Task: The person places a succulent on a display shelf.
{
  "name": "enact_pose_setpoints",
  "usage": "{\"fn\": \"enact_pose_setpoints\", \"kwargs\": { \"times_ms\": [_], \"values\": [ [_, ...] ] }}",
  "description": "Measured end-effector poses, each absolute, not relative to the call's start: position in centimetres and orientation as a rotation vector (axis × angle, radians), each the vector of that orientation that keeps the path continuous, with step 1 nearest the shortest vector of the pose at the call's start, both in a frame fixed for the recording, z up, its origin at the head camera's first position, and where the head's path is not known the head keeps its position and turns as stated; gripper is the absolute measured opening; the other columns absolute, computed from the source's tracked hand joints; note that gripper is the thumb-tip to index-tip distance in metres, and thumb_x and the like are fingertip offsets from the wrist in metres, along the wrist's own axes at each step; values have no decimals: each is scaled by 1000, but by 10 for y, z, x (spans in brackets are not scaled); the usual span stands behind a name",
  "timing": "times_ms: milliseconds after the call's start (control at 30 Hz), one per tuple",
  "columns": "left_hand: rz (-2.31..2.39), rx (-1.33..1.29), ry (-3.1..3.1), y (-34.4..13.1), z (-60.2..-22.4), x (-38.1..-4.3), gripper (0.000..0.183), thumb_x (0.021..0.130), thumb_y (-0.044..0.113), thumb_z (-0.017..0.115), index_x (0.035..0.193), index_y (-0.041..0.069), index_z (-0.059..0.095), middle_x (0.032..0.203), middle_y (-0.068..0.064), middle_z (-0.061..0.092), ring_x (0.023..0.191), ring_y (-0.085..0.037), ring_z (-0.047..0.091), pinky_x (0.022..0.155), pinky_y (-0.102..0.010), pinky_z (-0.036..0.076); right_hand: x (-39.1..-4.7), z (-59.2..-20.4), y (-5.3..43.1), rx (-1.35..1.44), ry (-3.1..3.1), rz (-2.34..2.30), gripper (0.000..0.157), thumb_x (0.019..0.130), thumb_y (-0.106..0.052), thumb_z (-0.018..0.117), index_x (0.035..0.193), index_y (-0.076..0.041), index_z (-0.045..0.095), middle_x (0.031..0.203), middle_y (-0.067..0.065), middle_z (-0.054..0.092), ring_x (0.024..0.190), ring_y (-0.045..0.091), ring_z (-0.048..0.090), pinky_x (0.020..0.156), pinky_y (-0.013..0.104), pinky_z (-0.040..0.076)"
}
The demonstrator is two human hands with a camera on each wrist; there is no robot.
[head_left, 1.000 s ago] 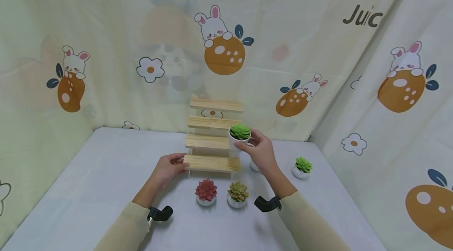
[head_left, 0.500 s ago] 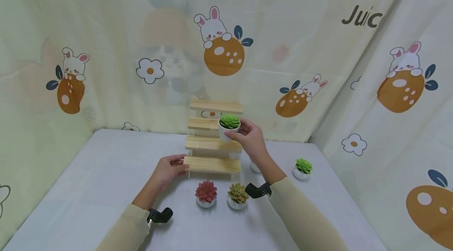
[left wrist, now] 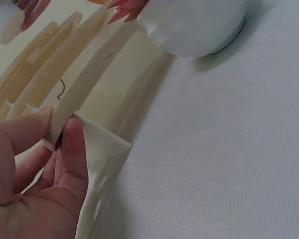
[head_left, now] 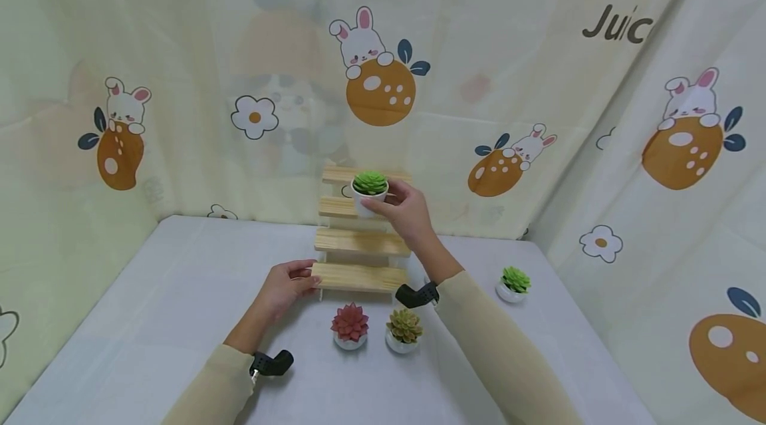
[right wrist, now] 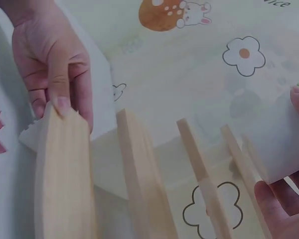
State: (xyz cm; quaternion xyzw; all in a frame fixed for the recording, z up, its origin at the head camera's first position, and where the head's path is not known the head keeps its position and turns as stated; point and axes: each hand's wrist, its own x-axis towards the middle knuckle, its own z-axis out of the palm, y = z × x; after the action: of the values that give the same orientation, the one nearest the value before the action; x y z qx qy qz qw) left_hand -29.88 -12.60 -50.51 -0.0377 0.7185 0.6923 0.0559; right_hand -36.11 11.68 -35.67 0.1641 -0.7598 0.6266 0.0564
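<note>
A tiered display stand with several light wood shelves [head_left: 362,240] stands at the back of the table. My left hand [head_left: 288,286] pinches the left end of its lowest shelf, thumb on top and fingers beneath in the left wrist view [left wrist: 72,107]. My right hand [head_left: 402,210] grips a green succulent in a white pot [head_left: 370,187], held upright in front of the upper shelves. In the right wrist view the white pot [right wrist: 281,144] shows between thumb and fingers at the right edge, overlapping the upper shelf ends.
In front of the stand sit a red succulent [head_left: 350,324] and a yellow-green succulent [head_left: 404,326], each in a white pot. Another green succulent [head_left: 513,284] stands at the right of the white table [head_left: 197,292]. Printed curtains [head_left: 287,46] hang behind and beside the table.
My right hand has carried the potted green succulent up and to the left, from beside the middle shelves to the upper ones. The left hand stays on the lowest shelf.
</note>
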Motion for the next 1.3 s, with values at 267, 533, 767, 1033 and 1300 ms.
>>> {"fn": "enact_pose_setpoints", "kwargs": {
  "times_ms": [267,533,767,1033,1300],
  "values": [
    [2098,-114,2178,-126,-504,-299,48,94,0,70,140,-4,58,117,-20,64,89,-15,68,83,-33,65,-373,-347,98,516,-2289,1901,54,83,-25,88,132,-15,68,124,9,72,110,24,72,90,28,62],
    [2114,-103,2164,-126,-502,-298,48,94,-3,70,140,-5,57,116,-21,65,88,-15,68,81,-30,65,-383,-341,86,533,-2288,1858,53,85,-27,86,133,-15,67,124,8,72,111,24,71,96,34,61],
    [2100,-113,2178,-125,-503,-298,47,94,-1,71,139,-4,58,117,-22,65,88,-16,69,81,-32,66,-396,-337,79,507,-2290,1848,56,84,-27,86,134,-12,66,126,9,73,112,22,70,96,34,61],
    [2104,-139,2175,-125,-503,-299,47,94,1,71,139,-3,59,118,-21,65,89,-16,68,83,-34,65,-413,-331,71,473,-2329,1811,57,85,-33,85,135,-14,65,126,8,68,112,23,67,88,32,63],
    [2093,-149,2177,-124,-500,-298,48,94,1,71,140,-2,59,119,-22,64,89,-16,68,85,-36,65,-426,-328,65,405,-2384,1766,61,86,-33,84,140,-14,62,131,8,66,120,25,65,96,36,61]
  ]
}}
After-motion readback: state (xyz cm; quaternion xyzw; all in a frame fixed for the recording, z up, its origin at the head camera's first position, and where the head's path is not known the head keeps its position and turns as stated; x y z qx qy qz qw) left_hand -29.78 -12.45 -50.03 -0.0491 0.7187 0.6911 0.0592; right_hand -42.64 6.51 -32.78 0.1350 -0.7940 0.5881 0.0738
